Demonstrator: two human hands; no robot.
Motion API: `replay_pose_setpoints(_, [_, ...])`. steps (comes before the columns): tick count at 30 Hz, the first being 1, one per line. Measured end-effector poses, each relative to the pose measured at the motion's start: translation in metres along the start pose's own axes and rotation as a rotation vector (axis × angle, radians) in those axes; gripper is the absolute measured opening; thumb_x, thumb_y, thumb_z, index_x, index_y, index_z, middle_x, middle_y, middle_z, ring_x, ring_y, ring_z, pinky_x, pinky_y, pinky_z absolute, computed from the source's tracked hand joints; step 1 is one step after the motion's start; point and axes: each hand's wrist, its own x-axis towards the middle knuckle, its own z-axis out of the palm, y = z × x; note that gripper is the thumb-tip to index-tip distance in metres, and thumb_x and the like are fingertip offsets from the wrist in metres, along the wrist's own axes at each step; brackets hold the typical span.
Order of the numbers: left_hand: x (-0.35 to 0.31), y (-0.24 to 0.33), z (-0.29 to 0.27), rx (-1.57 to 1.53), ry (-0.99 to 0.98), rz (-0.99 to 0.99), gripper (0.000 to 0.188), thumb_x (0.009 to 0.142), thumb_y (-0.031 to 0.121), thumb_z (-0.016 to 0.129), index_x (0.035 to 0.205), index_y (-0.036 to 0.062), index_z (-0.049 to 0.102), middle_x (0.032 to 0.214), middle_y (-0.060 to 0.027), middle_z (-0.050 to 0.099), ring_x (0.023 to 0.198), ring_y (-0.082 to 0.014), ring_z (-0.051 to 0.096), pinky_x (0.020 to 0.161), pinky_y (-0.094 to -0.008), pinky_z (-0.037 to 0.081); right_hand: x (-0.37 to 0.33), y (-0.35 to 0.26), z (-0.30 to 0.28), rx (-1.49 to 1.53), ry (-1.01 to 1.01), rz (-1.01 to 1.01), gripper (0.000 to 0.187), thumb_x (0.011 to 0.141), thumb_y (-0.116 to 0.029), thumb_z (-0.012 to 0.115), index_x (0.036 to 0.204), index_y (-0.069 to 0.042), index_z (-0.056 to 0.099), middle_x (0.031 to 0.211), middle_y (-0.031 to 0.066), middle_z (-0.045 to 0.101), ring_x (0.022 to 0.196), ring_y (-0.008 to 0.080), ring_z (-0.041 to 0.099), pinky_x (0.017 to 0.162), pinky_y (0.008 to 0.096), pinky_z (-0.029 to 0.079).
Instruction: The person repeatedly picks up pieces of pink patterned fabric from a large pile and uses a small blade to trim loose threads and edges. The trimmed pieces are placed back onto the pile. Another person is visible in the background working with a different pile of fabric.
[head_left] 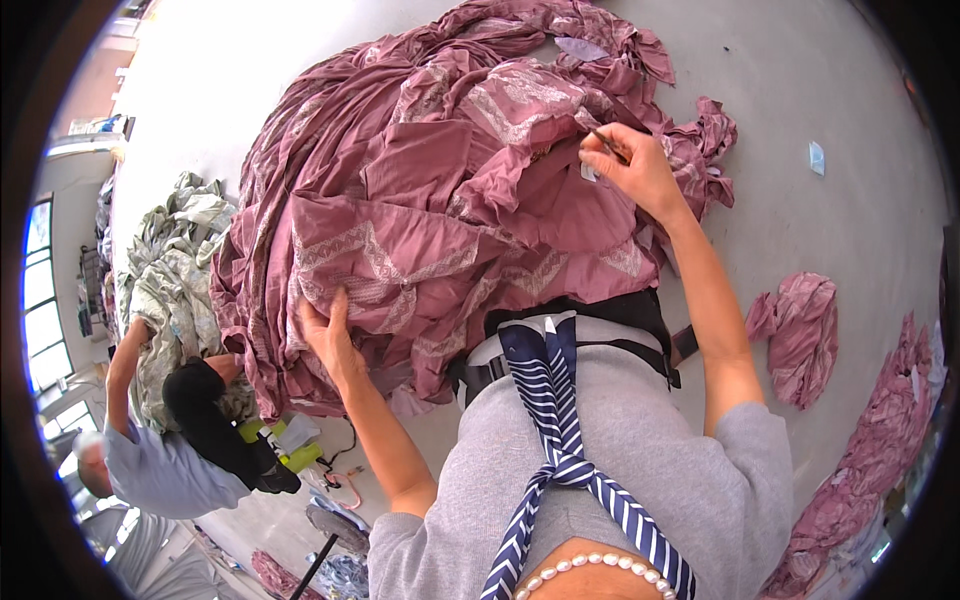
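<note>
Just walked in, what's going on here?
The person's left hand is on a large heap of dusty-pink, white-patterned fabric; the right hand holds a slim dark object, kind unclear, over it. At left, a co-worker in a light-blue shirt has one hand on a pale-green patterned fabric pile.

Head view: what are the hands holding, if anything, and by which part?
The right hand holds a thin dark object, exact part unclear; the left hand touches the pink fabric, grip unclear.
</note>
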Motion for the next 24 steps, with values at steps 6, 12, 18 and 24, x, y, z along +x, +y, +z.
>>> replay_pose_setpoints(6, [-0.021, 0.064, 0.069, 0.599, 0.035, 0.931, 0.046, 0.079, 0.014, 0.074, 0.120, 0.0038, 0.054, 0.117, -0.0127, 0.058, 0.113, -0.0243, 0.053, 0.093, -0.0399, 0.043, -0.061, 0.004, 0.022, -0.322, -0.164, -0.220, 0.039, 0.071, -0.023, 0.081, 0.099, -0.007, 0.060, 0.101, 0.0028, 0.061, 0.064, 0.0097, 0.056, 0.059, 0.0223, 0.047])
replay_pose_setpoints(12, [-0.051, 0.041, 0.153, 0.856, -0.737, 1.128, 0.034, 0.067, 0.019, 0.075, 0.099, 0.0123, 0.066, 0.112, -0.0079, 0.059, 0.114, -0.0265, 0.051, 0.097, -0.0447, 0.036, -0.069, 0.022, 0.023, -0.635, -0.055, -0.504, 0.028, 0.074, -0.017, 0.074, 0.097, -0.007, 0.059, 0.099, 0.0055, 0.060, 0.073, 0.0219, 0.063, 0.062, 0.0322, 0.051])
replay_pose_setpoints(18, [-0.023, 0.011, 0.167, 0.521, -0.916, 0.485, 0.028, 0.065, 0.000, 0.061, 0.093, 0.0010, 0.066, 0.079, -0.0043, 0.063, 0.082, -0.0212, 0.061, 0.080, -0.0287, 0.046, -0.051, -0.016, -0.001, 0.019, -0.178, 0.011, 0.016, 0.092, -0.013, 0.057, 0.080, -0.003, 0.055, 0.068, -0.0076, 0.043, 0.066, 0.0001, 0.035, 0.051, 0.0209, 0.029])
replay_pose_setpoints(24, [-0.036, 0.049, 0.164, 0.054, -1.058, -0.212, 0.025, 0.074, 0.008, 0.068, 0.097, -0.0025, 0.064, 0.089, 0.0023, 0.062, 0.082, -0.0037, 0.052, 0.076, -0.0201, 0.043, -0.022, -0.036, 0.003, 0.318, -0.198, -0.028, 0.017, 0.092, -0.016, 0.057, 0.082, -0.002, 0.059, 0.072, -0.0065, 0.048, 0.067, 0.0008, 0.039, 0.058, 0.0199, 0.034])
